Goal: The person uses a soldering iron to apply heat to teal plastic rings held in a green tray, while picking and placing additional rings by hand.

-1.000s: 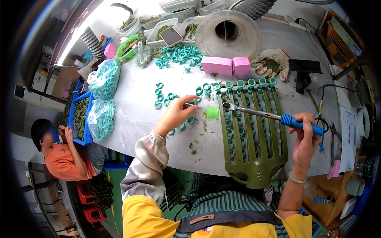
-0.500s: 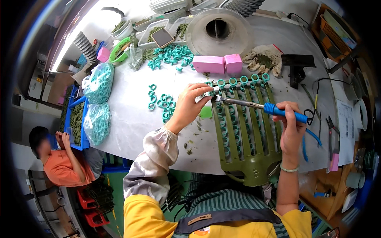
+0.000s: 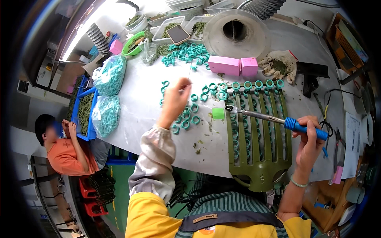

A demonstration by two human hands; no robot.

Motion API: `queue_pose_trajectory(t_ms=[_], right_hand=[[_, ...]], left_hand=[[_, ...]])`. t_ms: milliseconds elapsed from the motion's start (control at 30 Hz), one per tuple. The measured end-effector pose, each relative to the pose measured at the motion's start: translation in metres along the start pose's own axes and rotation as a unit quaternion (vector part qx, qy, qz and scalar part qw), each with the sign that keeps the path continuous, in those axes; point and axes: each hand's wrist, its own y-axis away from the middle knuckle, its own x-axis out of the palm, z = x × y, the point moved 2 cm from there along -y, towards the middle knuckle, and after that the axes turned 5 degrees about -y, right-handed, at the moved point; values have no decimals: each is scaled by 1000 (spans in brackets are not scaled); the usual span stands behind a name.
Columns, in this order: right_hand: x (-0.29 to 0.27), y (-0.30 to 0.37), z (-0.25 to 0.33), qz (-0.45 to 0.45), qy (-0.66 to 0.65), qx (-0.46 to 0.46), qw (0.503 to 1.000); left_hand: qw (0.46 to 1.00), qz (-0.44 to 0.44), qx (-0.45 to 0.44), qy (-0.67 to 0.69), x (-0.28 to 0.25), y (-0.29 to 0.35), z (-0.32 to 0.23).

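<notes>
My right hand grips a soldering iron by its blue handle. The iron's tip rests at or just above the upper left of an olive-green slotted plastic piece. Teal rings sit in a row along that piece's far ends, and more rings show between and under its bars. My left hand is over the loose teal rings left of the piece, its fingers curled and blurred, so whether they hold anything is hidden. A small green square lies beside the iron's tip.
Behind stand pink blocks, a clear round hood, a work glove and a black stand. Bags of teal rings and a blue crate are at left, near a person in orange. Pliers lie right.
My left hand has moved left from the piece's upper corner to the loose rings. My right hand keeps the iron, its tip slightly lower along the piece. The whole view has shifted a little.
</notes>
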Motion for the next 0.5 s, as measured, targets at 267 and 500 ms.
queue_pose_trajectory(t_ms=[267, 500], right_hand=[[5, 4, 2, 0, 16, 3, 1000], [5, 7, 5, 8, 22, -1, 1000]], left_hand=[[967, 37, -147, -205, -28, 41, 59], [938, 72, -269, 205, -39, 45, 57]])
